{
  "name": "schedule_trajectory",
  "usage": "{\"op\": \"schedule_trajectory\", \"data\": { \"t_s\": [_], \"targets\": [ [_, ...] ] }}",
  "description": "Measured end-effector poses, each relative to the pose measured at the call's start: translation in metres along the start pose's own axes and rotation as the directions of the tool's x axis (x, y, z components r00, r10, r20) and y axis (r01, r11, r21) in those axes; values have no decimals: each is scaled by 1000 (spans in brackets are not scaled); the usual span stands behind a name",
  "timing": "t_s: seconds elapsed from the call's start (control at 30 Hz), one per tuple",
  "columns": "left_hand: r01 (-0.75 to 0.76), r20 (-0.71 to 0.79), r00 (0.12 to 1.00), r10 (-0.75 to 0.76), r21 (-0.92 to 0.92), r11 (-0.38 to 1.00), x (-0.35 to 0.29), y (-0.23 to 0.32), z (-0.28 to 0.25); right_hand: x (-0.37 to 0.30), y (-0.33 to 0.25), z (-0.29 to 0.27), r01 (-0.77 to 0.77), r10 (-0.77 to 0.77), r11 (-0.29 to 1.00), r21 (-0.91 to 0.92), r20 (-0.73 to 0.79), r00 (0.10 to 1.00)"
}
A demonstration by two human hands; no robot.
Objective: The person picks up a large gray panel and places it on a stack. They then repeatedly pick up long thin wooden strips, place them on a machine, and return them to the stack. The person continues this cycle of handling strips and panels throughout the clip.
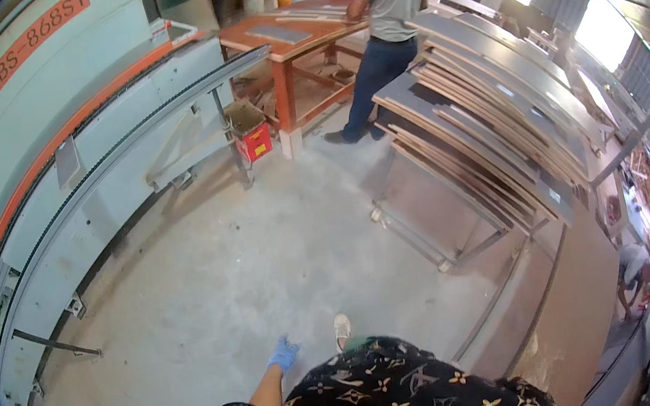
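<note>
My left hand point(283, 354), in a blue glove, hangs low over the concrete floor point(228, 283), left of my white shoe point(343, 329). Its fingers look loosely apart, and nothing shows in them. I cannot see my right hand; my black patterned top point(370, 404) fills the lower edge there. The nearest large things are a long machine with an orange strip point(72, 118) on the left and a stack of grey panels point(480, 123) on the right, both out of the left hand's reach.
A co-worker point(392, 2) stands at an orange-brown workbench point(243, 36) holding panels and strips. A red box point(254, 142) sits below it. Metal cart legs point(413, 240) and a brown board point(581, 283) flank the right side. Another person point(637, 263) bends down at the far right.
</note>
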State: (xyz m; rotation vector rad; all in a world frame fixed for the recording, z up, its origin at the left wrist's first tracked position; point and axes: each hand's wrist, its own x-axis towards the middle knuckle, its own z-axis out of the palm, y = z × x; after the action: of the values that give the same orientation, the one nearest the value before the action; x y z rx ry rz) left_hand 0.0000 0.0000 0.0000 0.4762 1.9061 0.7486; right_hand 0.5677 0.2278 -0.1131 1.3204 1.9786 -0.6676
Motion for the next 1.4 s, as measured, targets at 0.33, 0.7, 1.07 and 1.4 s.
{"op": "schedule_trajectory", "data": {
  "t_s": [0.33, 0.7, 1.07, 1.4],
  "targets": [
    [289, -135, 906, -401, -495, 819, 128, 85, -148, 93, -331, -455, 292, -38, 687, 665, -369, 929],
    [101, -130, 983, -129, -201, 974, 385, 250, -335, 209, -469, -545, 71, 17, 325, 943, -81, 997],
    [-185, 32, 968, 250, -585, 790, 573, 553, -336, 341, -473, -731, 412, -84, 418, 810, -417, 905],
    [-76, 124, 904, 409, -894, 441, 684, 837, -359, 430, -512, -913, 280, -12, -73, 957, -281, 960]
  ]
}}
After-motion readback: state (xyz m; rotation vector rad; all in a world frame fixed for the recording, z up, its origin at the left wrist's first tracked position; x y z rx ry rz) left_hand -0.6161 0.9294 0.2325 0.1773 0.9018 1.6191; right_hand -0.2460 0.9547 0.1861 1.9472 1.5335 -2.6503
